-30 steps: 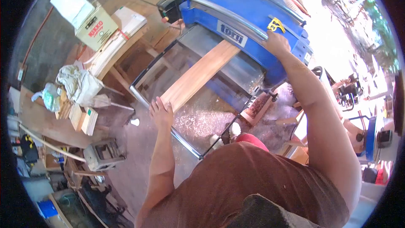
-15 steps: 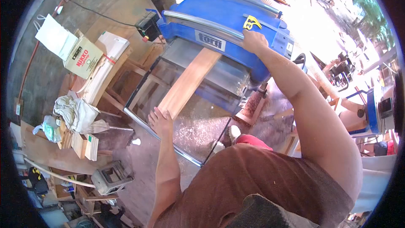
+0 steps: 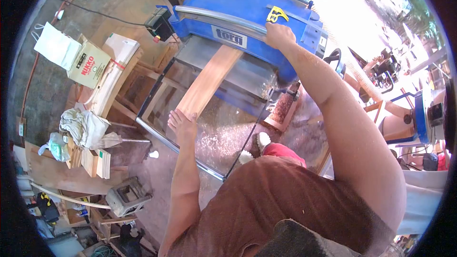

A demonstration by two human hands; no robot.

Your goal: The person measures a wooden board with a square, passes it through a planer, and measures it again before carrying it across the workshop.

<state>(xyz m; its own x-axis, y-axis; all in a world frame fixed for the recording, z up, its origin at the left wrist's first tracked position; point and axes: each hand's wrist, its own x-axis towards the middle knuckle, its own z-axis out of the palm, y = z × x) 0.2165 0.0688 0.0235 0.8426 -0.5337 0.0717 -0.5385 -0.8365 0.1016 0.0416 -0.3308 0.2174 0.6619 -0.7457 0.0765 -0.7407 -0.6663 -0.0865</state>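
A long pale wooden board (image 3: 209, 81) lies with its far end under the blue thickness planer (image 3: 247, 7), which is marked "torq". My left hand (image 3: 182, 123) holds the board's near end, fingers spread over its left edge and thumb at the right. The board's far part is hidden inside the machine. On the planer's top, my right hand (image 3: 281, 36) is closed at the right end of the front chrome roller (image 3: 214, 16). Just beyond those knuckles sits a small yellow-and-black object (image 3: 277, 15), whose kind I cannot make out.
A chrome outfeed roller (image 3: 159, 135) crosses the table's near end. Wood shavings fill a trough (image 3: 284, 109) at right. Left stand a NIKKO carton (image 3: 89, 64), a cloth bundle (image 3: 83, 127) and a grey stool (image 3: 128, 196). A ribbed hose (image 3: 369, 85) runs along the right.
The view has shifted a little. My left hand and the board's near end are slightly closer to the planer, and less of the board shows. My right hand stays on the planer's top.
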